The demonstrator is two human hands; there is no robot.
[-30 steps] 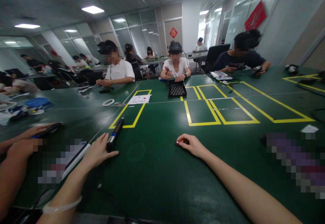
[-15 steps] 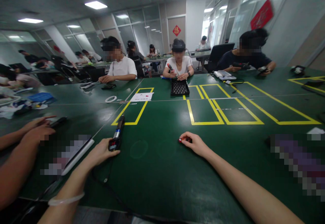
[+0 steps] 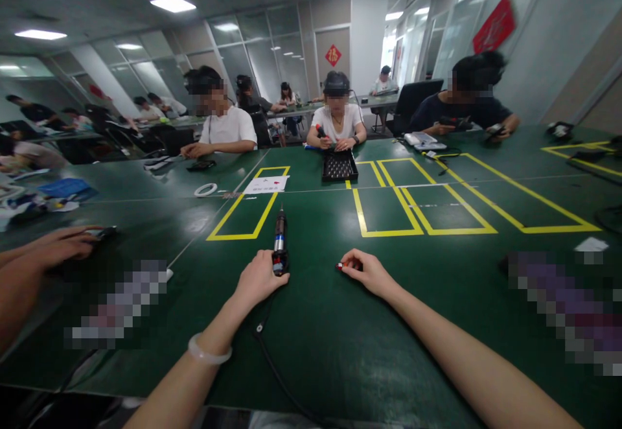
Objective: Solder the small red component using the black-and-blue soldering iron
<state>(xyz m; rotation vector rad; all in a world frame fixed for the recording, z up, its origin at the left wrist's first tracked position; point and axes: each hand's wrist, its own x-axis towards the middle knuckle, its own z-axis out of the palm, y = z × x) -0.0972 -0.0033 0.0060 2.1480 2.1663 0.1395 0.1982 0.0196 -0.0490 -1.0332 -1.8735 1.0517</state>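
My left hand (image 3: 256, 277) is wrapped round the lower end of an electric screwdriver (image 3: 280, 238), whose thin bit points away from me. A black cord (image 3: 279, 374) runs from it toward the table's near edge. My right hand (image 3: 369, 272) rests on the green table (image 3: 315, 345), thumb and fingers pinched on a small red-and-black piece (image 3: 339, 266) with a pale tip. The fingers hide most of that piece, so its kind does not show. A hand's width or so of bare tabletop lies between the screwdriver and the piece.
Yellow tape outlines (image 3: 389, 233) mark the table ahead, with a paper sheet (image 3: 266, 185) on the left one. A black tray (image 3: 339, 166) of small parts stands before a person opposite. At left are a co-worker's hands (image 3: 68, 244) and a tape roll (image 3: 205, 190). Blurred-out objects flank both my arms.
My left hand has carried the electric screwdriver rightward, closer to my right hand, and its bit now points more straight ahead. My right hand stays pinched in about the same place. The view has shifted slightly.
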